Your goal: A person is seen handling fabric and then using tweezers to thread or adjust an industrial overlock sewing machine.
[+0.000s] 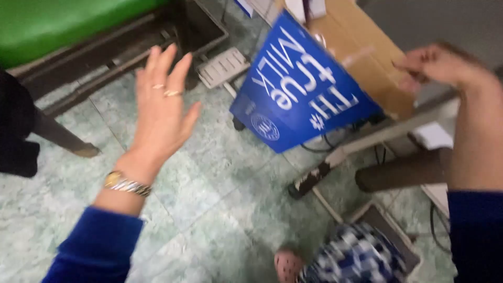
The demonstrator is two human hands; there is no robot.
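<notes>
My left hand (162, 107) is raised over the floor with fingers spread and holds nothing; it wears rings and a gold wristwatch, with a blue sleeve below. My right hand (440, 65) is at the upper right, fingers curled at the edge of a brown cardboard box (361, 47) that has a blue printed side panel (298, 89) with white lettering. The box is tilted in the air. The picture is blurred, so whether the right hand grips the box is unclear.
Pale green marble-pattern floor tiles (209, 199) lie below. A green cushioned seat (57, 23) on a dark frame stands upper left. A power strip (312, 181) and cables lie under a table leg (403, 170). A blue-white checked cloth (356, 257) and a pink shoe (288, 264) are at the bottom.
</notes>
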